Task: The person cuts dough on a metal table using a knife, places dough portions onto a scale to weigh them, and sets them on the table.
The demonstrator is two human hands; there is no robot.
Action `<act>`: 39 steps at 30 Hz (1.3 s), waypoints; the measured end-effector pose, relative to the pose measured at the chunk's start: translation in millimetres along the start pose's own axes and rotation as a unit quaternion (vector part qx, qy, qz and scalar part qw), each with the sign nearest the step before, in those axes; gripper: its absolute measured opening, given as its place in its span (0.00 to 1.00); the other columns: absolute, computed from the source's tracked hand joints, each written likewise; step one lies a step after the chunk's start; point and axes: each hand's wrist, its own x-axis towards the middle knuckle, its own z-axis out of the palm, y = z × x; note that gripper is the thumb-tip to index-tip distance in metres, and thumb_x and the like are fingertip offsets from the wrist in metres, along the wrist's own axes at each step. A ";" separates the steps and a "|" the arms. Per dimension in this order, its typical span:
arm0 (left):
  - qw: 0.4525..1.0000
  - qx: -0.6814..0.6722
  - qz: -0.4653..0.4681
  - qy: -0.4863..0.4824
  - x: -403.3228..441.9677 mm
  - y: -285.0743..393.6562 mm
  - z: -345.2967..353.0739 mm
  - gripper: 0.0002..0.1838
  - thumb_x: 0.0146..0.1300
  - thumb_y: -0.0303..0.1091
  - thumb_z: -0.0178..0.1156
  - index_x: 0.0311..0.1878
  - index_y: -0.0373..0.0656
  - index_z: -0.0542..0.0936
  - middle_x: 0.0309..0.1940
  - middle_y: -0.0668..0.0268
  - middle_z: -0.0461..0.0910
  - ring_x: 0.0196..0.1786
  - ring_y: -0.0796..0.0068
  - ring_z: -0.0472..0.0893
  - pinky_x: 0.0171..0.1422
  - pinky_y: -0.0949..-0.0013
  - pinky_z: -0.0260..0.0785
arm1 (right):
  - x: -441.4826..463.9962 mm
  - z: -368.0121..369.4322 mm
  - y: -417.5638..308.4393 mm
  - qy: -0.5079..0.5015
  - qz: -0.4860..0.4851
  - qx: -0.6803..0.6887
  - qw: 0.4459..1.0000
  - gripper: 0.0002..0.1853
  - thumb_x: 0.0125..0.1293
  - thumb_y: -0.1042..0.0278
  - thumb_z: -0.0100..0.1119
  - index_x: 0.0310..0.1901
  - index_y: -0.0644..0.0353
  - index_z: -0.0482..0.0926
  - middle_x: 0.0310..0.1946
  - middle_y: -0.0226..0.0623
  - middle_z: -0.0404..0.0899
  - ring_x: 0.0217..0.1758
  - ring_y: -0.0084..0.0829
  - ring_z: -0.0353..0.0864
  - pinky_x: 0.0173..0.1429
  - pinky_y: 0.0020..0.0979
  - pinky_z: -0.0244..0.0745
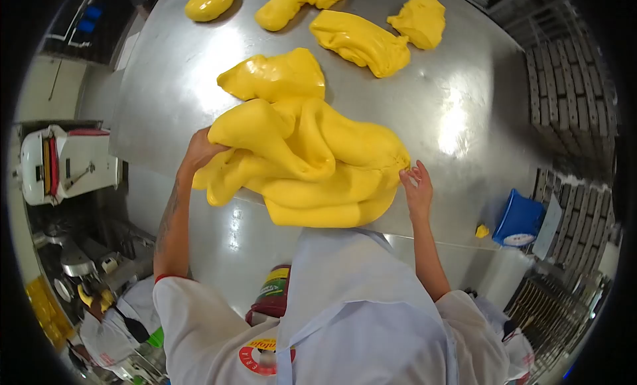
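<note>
A large folded mass of glossy yellow dough [318, 159] lies on the metal table in front of me, its front edge close to my apron. My left hand [204, 151] grips the dough at its left side, with the fingers partly hidden in the folds. At the right end of the mass is my right hand [418, 189]. Its fingers are apart and bent, with the fingertips at the dough's edge and nothing visibly held. Just behind the mass, a smaller flat dough piece [275, 76] touches or nearly touches it.
Several more dough pieces [361, 43] lie along the far side of the steel table [166, 113]. A blue scale [516, 219] stands at the right beside a small dough scrap [482, 231]. Stacked metal trays [570, 86] are at the right. A co-worker's white sleeve [123, 325] shows lower left.
</note>
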 end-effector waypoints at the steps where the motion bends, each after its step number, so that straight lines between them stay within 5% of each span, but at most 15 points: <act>1: 0.999 -0.023 -0.020 -0.020 -7.8 5.3 2.4 0.29 0.52 0.45 0.69 0.55 0.36 0.82 0.48 0.55 0.87 0.51 0.63 0.85 0.57 0.62 0.76 | -2.0 2.1 -2.3 0.034 -0.030 -0.111 0.993 0.34 0.65 0.56 0.71 0.67 0.66 0.71 0.52 0.42 0.78 0.55 0.30 0.79 0.58 0.30 0.77; 2: 0.998 -0.057 -0.013 -0.029 -16.3 2.6 6.0 0.28 0.53 0.42 0.68 0.54 0.35 0.81 0.47 0.55 0.86 0.51 0.64 0.84 0.56 0.62 0.76 | -3.5 3.2 -1.9 0.066 -0.057 -0.221 0.971 0.36 0.65 0.53 0.72 0.67 0.67 0.70 0.52 0.42 0.79 0.55 0.30 0.79 0.58 0.30 0.77; 5: 0.987 -0.152 -0.006 -0.052 -41.9 -8.4 19.9 0.24 0.55 0.36 0.63 0.53 0.30 0.80 0.45 0.56 0.85 0.49 0.66 0.84 0.54 0.63 0.76 | -2.5 8.1 15.6 -0.120 0.165 0.122 0.971 0.38 0.64 0.45 0.71 0.65 0.67 0.72 0.54 0.43 0.80 0.58 0.32 0.79 0.61 0.33 0.73; 15: 0.893 -0.438 0.076 -0.068 -124.1 120.5 121.7 0.30 0.54 0.29 0.63 0.62 0.31 0.75 0.52 0.58 0.81 0.51 0.65 0.82 0.60 0.65 0.75 | 11.2 16.3 30.8 -0.182 0.152 0.205 0.950 0.34 0.71 0.41 0.60 0.65 0.63 0.72 0.57 0.39 0.80 0.58 0.33 0.78 0.62 0.33 0.72; 17: 0.909 -0.407 0.083 0.008 -117.8 133.3 167.1 0.31 0.55 0.31 0.66 0.63 0.31 0.75 0.54 0.56 0.81 0.56 0.64 0.80 0.62 0.64 0.73 | 9.4 6.5 40.8 -0.245 0.193 0.237 0.920 0.36 0.74 0.37 0.53 0.69 0.61 0.69 0.60 0.37 0.78 0.64 0.34 0.74 0.68 0.34 0.67; 20: 0.930 -0.311 0.178 -0.085 -112.3 216.2 216.2 0.33 0.59 0.41 0.68 0.63 0.31 0.75 0.58 0.52 0.78 0.60 0.55 0.78 0.68 0.58 0.68 | 8.0 -13.8 66.6 -0.317 0.155 0.387 0.852 0.41 0.74 0.29 0.42 0.73 0.58 0.64 0.67 0.36 0.73 0.69 0.36 0.71 0.70 0.35 0.65; 21: 0.953 -0.212 0.215 0.011 -87.3 205.9 279.0 0.37 0.59 0.49 0.69 0.62 0.28 0.72 0.57 0.46 0.78 0.61 0.51 0.78 0.67 0.56 0.68 | 3.1 -21.3 68.7 -0.292 0.165 0.432 0.837 0.42 0.74 0.28 0.40 0.74 0.57 0.62 0.69 0.37 0.70 0.70 0.36 0.70 0.71 0.36 0.64; 22: 0.955 -0.205 0.175 -0.122 -94.3 250.9 273.5 0.42 0.60 0.54 0.69 0.62 0.25 0.69 0.60 0.38 0.75 0.61 0.45 0.78 0.66 0.54 0.69 | -1.6 -29.4 63.1 -0.263 0.172 0.476 0.821 0.44 0.73 0.26 0.39 0.76 0.56 0.60 0.71 0.37 0.68 0.71 0.37 0.69 0.72 0.37 0.63; 26: 0.952 0.082 0.222 -0.195 -59.2 274.8 353.3 0.32 0.68 0.54 0.57 0.56 0.29 0.77 0.49 0.42 0.81 0.54 0.47 0.81 0.58 0.53 0.72 | -2.6 -70.7 82.4 -0.253 0.255 0.611 0.705 0.45 0.72 0.26 0.41 0.79 0.53 0.54 0.77 0.39 0.59 0.76 0.40 0.63 0.76 0.45 0.60; 28: 0.872 0.174 0.330 -0.318 -70.0 290.9 334.5 0.28 0.69 0.51 0.56 0.54 0.30 0.79 0.43 0.43 0.84 0.52 0.47 0.84 0.58 0.54 0.73 | -7.6 -95.1 58.6 -0.167 0.218 0.486 0.830 0.45 0.72 0.27 0.43 0.79 0.53 0.53 0.77 0.40 0.59 0.77 0.42 0.62 0.75 0.48 0.60; 30: 0.842 0.045 0.424 -0.331 -108.0 284.0 264.9 0.23 0.70 0.44 0.55 0.54 0.31 0.81 0.38 0.48 0.87 0.49 0.54 0.86 0.60 0.57 0.74 | -25.2 -106.4 39.4 -0.125 0.193 0.377 0.897 0.45 0.72 0.29 0.46 0.79 0.53 0.52 0.75 0.41 0.61 0.76 0.41 0.63 0.74 0.51 0.61; 32: 0.809 -0.466 0.246 -0.259 -123.6 213.6 211.7 0.17 0.71 0.37 0.54 0.52 0.35 0.83 0.46 0.57 0.86 0.50 0.65 0.85 0.56 0.62 0.75 | -33.5 -95.3 17.7 -0.134 0.169 0.288 0.933 0.45 0.73 0.32 0.50 0.80 0.52 0.51 0.72 0.41 0.65 0.75 0.37 0.64 0.72 0.51 0.62; 35: 0.912 -0.344 0.118 0.192 -59.4 101.3 152.8 0.32 0.80 0.56 0.42 0.70 0.36 0.69 0.62 0.55 0.77 0.62 0.67 0.78 0.70 0.63 0.67 | -35.5 -42.2 10.6 -0.173 0.206 0.304 0.914 0.43 0.70 0.37 0.60 0.76 0.56 0.60 0.66 0.39 0.73 0.68 0.32 0.72 0.68 0.42 0.69; 37: 0.923 -0.370 -0.094 0.043 -23.1 28.6 166.3 0.36 0.79 0.59 0.41 0.73 0.36 0.67 0.63 0.54 0.77 0.66 0.66 0.75 0.71 0.61 0.66 | -26.5 -25.1 15.7 -0.202 0.231 0.293 0.905 0.40 0.67 0.38 0.64 0.71 0.57 0.67 0.61 0.37 0.78 0.64 0.31 0.76 0.65 0.36 0.72; 39: 0.912 -0.407 -0.056 -0.011 -11.7 30.5 196.4 0.38 0.79 0.62 0.41 0.74 0.37 0.66 0.63 0.53 0.76 0.66 0.64 0.75 0.72 0.60 0.65 | -13.1 -21.6 12.5 -0.223 0.250 0.247 0.909 0.38 0.64 0.39 0.68 0.68 0.58 0.72 0.58 0.35 0.80 0.60 0.31 0.78 0.62 0.32 0.74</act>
